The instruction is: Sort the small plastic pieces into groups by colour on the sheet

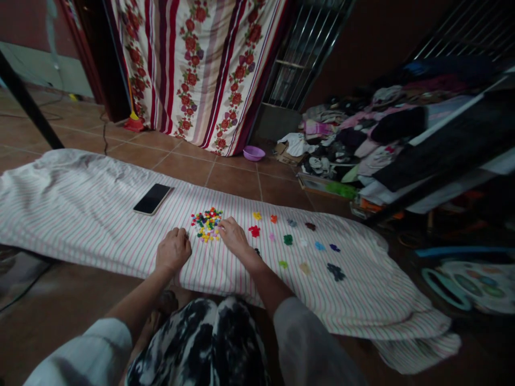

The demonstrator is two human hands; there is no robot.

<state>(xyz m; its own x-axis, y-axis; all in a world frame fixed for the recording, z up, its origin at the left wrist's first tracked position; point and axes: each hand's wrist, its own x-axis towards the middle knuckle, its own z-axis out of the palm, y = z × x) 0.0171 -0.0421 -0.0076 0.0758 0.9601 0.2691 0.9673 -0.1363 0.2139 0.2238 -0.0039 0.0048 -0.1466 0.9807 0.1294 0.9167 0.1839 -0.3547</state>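
A mixed pile of small coloured pieces (207,224) lies on the striped cloth (225,268). My right hand (235,237) is at the pile's right edge, thumb and fingers pinched together; whatever is between the fingertips is too small to make out. Left of the pile, my left hand (174,249) rests on the cloth with fingers curled in, their inside hidden. To the right lie little single-colour heaps, among them yellow pieces (256,215), red pieces (254,231), dark green pieces (288,239), light blue pieces (319,246) and dark grey pieces (336,272). My right wrist partly covers one dark heap.
A phone (153,199) lies on the cloth left of the pile. Beyond are a tiled floor (233,177), a purple basin (254,154), a hanging floral curtain (193,69) and a red broom (134,122). Heaped clothes (362,128) fill the right side.
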